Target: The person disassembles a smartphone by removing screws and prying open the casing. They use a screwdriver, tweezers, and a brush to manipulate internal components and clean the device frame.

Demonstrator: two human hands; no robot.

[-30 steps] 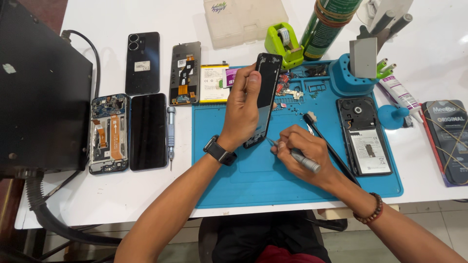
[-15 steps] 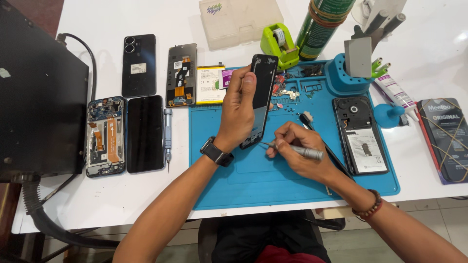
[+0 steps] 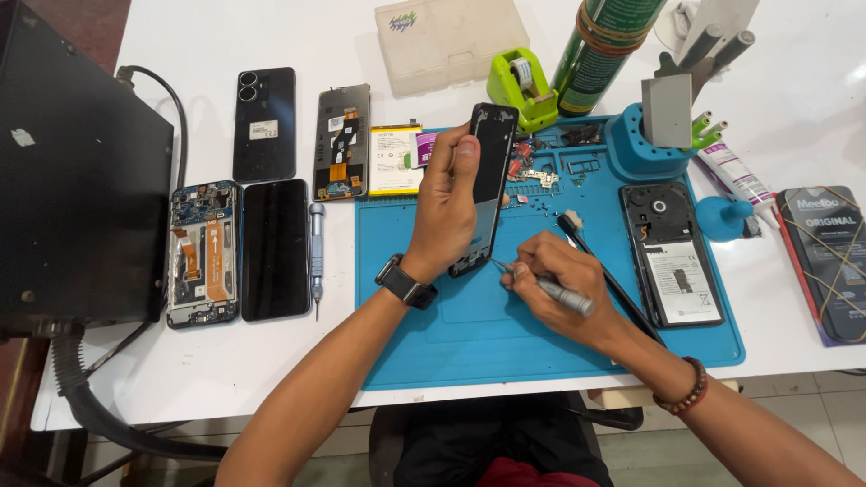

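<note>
My left hand (image 3: 446, 212) grips a black phone frame (image 3: 490, 162), held tilted on edge above the blue work mat (image 3: 505, 343). A black watch sits on that wrist. My right hand (image 3: 555, 284) holds a small silver screwdriver (image 3: 550, 290) with its tip at the lower edge of the phone frame. A beaded bracelet is on the right wrist. Small screws and metal parts (image 3: 532, 176) lie on the mat just behind the phone.
An opened phone with a battery (image 3: 672, 257) and a black brush (image 3: 600, 266) lie on the mat's right. Left of the mat are a screwdriver (image 3: 316, 257), several phones and screens (image 3: 271, 248), a battery (image 3: 394, 160). Tape dispenser (image 3: 520, 86), green can (image 3: 600, 50), black machine (image 3: 77, 171) stand behind.
My right hand has moved the screwdriver tip in toward the phone's lower edge. The left hand keeps the phone frame in the same grip.
</note>
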